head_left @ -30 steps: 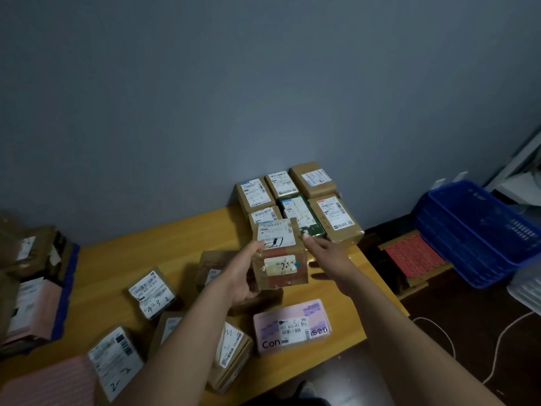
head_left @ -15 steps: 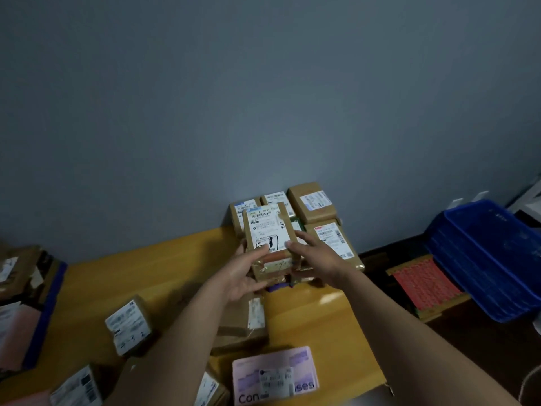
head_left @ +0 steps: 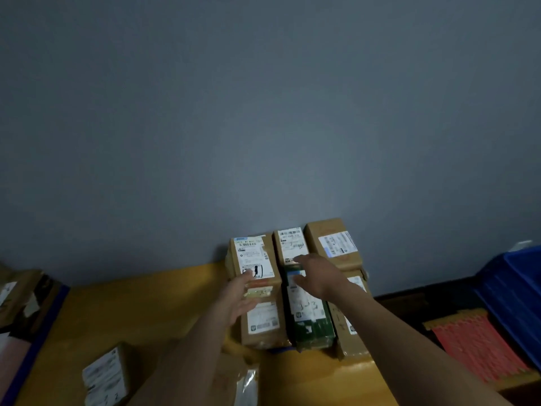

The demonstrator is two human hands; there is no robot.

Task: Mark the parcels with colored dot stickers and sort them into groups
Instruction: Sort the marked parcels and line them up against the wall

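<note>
The labelled brown parcel [head_left: 254,259] lies flat at the back left corner of the sorted block [head_left: 303,306]. Its far end is against the wall [head_left: 263,112], and it appears to sit on top of another box whose edge shows at its left side. We judge it is placed there to join that group: long side parallel with its neighbours, label up so it reads.

Left hand [head_left: 237,297]: fingers straight, gripping nothing, fingertips at the lower edge of the parcel's label. Whether they press or only graze, we cannot tell.

Right hand [head_left: 317,276]: likewise flat and empty, spread over the green parcel [head_left: 314,332] and the near end of the middle back parcel [head_left: 289,244], probably squaring the row.

The block is packed side to side, with a front brown parcel [head_left: 262,320] by the left palm and the right back parcel [head_left: 333,244] touching the wall.

Around: yellow table [head_left: 146,306], a loose small parcel [head_left: 105,376] near the front edge, a taped parcel [head_left: 241,382] beside the left forearm. Off the table to the right are a blue crate [head_left: 515,288] and a red sheet [head_left: 480,347]. Nothing blocks the hands' withdrawal; the loose parcels lie well apart from the block.
</note>
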